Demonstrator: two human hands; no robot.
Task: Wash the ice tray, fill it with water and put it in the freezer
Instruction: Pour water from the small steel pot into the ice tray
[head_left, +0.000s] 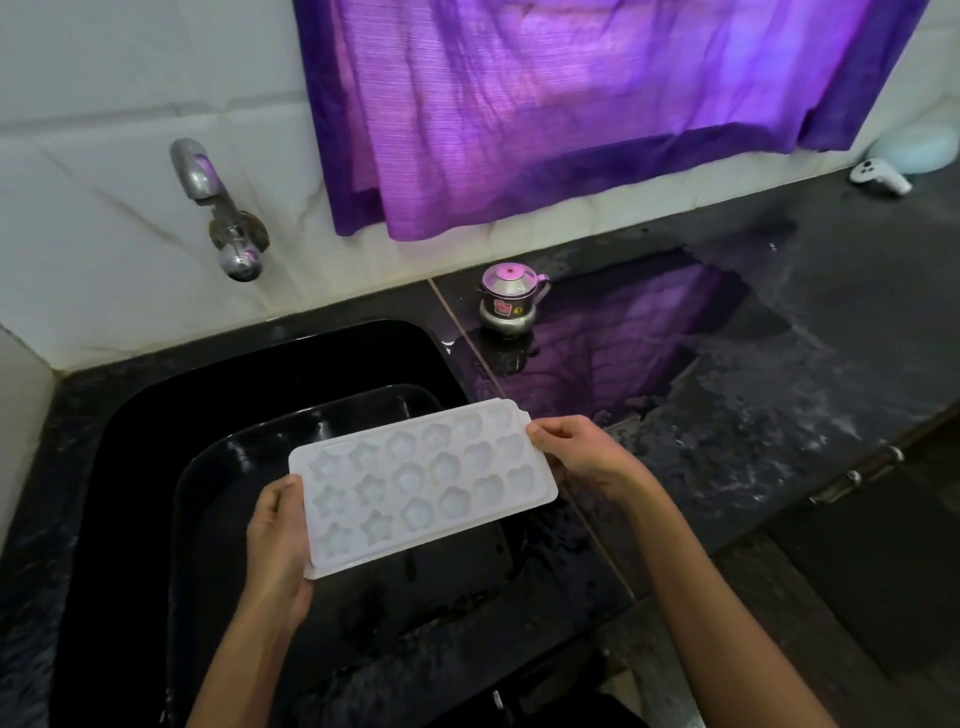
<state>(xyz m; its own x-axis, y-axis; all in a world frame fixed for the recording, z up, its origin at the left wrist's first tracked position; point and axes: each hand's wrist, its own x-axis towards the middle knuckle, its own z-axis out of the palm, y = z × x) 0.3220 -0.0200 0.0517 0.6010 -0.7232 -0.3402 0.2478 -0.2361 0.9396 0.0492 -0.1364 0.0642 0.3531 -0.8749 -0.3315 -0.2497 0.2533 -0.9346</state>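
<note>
A white plastic ice tray (423, 486) with star- and flower-shaped cells is held level over the black sink (291, 374), cells facing up. My left hand (278, 545) grips its near-left end, thumb on the rim and fingers underneath. My right hand (576, 452) pinches the far-right end near its small tab. Whether the cells hold water cannot be told. The metal tap (221, 213) sticks out of the tiled wall above the sink's back left, with no water running.
A black countertop (727, 374), wet in patches, runs right of the sink. A small steel pot with a pink lid (509, 301) stands at its back. A purple curtain (571, 104) hangs above. A white controller (880, 176) lies far right. Drawer handles (857, 475) line the counter's front.
</note>
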